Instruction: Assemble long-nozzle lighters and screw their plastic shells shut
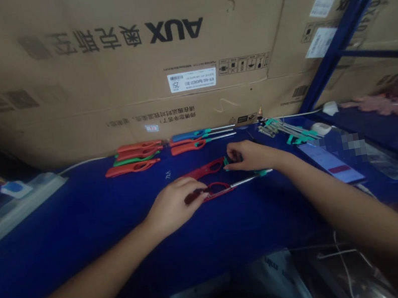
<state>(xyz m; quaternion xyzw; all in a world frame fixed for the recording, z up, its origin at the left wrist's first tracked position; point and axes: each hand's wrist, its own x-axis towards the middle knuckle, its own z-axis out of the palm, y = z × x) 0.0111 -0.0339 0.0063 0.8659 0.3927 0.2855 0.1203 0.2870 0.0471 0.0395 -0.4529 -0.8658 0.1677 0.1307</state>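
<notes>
My left hand [176, 204] is closed around the grip of a red long-nozzle lighter [219, 188], whose looped end and metal rod point right. A green plastic piece sits near that rod's far end. Just beyond lies a second red lighter handle [204, 169], partly behind my left hand. At its right end my right hand [248, 156] pinches with curled fingers at a small green plastic piece [225, 162]. Part of that piece is hidden by the fingertips.
At the back lie several orange handles and a green handle [135, 158], beside blue [189, 135] and orange [185, 147] lighters with rods. A pile of metal rods with green parts [291, 129] is to the right, near a phone [333, 162]. A large carton [114, 76] stands behind.
</notes>
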